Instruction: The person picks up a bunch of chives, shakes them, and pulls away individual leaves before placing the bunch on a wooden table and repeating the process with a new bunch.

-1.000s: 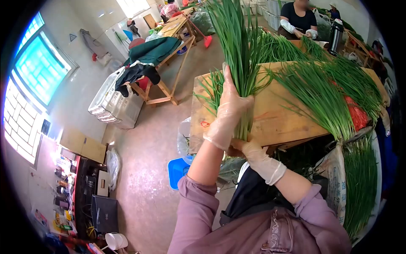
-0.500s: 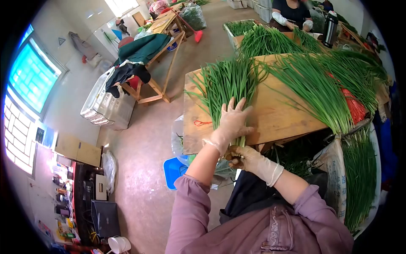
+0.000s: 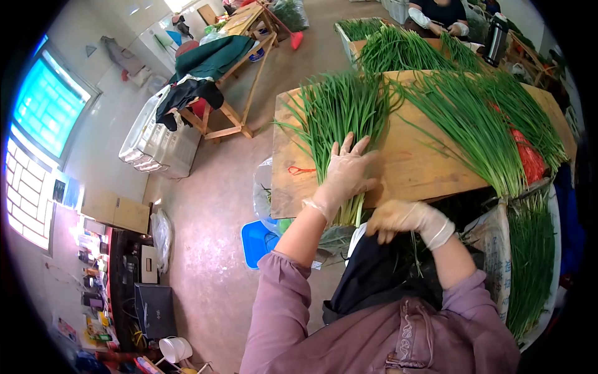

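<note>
A thick bunch of green chives [image 3: 341,106] lies on the wooden board [image 3: 430,165], its pale stalk ends hanging past the front edge. Across its lower part my left hand [image 3: 346,171], in a thin clear glove, rests flat with the fingers spread. My right hand [image 3: 398,219], gloved too, is to the right of the stalk ends, apart from them and close to the board's edge. Its fingers are curled downward; I cannot tell what they hold. Thin stray strands show just below it. A red tie [image 3: 301,170] lies left of the bunch.
More chives [image 3: 476,137] lie on the board's right side beside a red mesh bundle [image 3: 527,156]. A white-rimmed container of chives [image 3: 529,262] stands at my right, and a blue basin [image 3: 258,244] on the floor. Across the board sits a person [image 3: 439,15] near a thermos [image 3: 496,40].
My right hand has come away from the stalk ends and moved right and slightly up. My left hand stays spread on the bunch. The view has shifted slightly.
</note>
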Demonstrator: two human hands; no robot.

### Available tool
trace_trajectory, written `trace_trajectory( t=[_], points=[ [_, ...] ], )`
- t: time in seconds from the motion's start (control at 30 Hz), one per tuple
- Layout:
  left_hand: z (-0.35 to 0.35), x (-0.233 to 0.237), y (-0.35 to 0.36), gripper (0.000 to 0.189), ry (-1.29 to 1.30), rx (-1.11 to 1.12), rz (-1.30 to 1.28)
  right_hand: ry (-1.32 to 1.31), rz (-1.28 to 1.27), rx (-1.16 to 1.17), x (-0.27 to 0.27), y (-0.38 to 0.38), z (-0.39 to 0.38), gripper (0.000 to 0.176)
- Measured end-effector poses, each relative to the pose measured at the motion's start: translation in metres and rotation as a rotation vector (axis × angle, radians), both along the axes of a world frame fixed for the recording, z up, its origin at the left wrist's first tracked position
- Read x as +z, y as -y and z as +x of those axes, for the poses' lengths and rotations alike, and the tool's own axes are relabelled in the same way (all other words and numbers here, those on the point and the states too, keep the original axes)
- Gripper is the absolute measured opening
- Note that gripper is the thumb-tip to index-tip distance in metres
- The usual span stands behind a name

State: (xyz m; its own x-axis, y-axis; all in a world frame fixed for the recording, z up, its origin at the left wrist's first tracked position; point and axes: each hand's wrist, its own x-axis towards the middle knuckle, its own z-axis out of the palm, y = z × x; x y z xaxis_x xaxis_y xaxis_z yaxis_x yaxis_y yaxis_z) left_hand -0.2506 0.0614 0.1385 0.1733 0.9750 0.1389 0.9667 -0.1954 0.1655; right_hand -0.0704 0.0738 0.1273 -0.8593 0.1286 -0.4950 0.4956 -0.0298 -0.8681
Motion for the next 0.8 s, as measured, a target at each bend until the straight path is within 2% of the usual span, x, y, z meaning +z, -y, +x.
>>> trace_trajectory(
  t=[0.07,0.13,0.17,0.23,0.27,0.33,0.5,0.57,0.73,0.8],
  points=[
    [0.004,-0.007,0.002,0.06,0.013,0.01,0.031,-0.105,0.086,-0.408,-0.011,-0.035,0.013,0.028],
    [0.009,-0.011,-0.001,0.06,-0.027,0.042,0.055,-0.186,1.094,-0.582,-0.012,-0.065,0.016,0.024],
    [0.011,-0.013,-0.003,0.06,-0.067,0.046,0.055,-0.183,1.1,-0.593,-0.016,-0.077,0.016,0.024],
    [0.018,-0.011,-0.004,0.06,-0.111,0.058,0.051,-0.28,1.59,-0.53,-0.025,-0.094,0.014,0.023],
    [0.021,-0.01,-0.004,0.061,-0.154,0.08,0.044,-0.277,1.596,-0.54,-0.031,-0.095,0.015,0.023],
    [0.026,-0.013,-0.006,0.062,-0.166,0.084,0.059,-0.244,1.608,-0.398,-0.04,-0.092,0.016,0.021],
    [0.041,-0.015,-0.014,0.067,-0.14,0.196,0.017,-0.327,1.499,-0.365,-0.051,-0.087,0.027,0.013],
    [0.051,-0.02,-0.021,0.068,-0.142,0.256,0.042,-0.28,1.402,-0.437,-0.055,-0.088,0.029,0.011],
    [0.052,-0.017,-0.022,0.068,-0.088,0.261,0.074,-0.269,1.443,-0.485,-0.045,-0.093,0.03,0.012],
    [0.037,-0.008,-0.018,0.063,0.1,0.155,0.071,-0.262,1.464,-0.517,-0.048,-0.092,0.032,0.013]
  ],
)
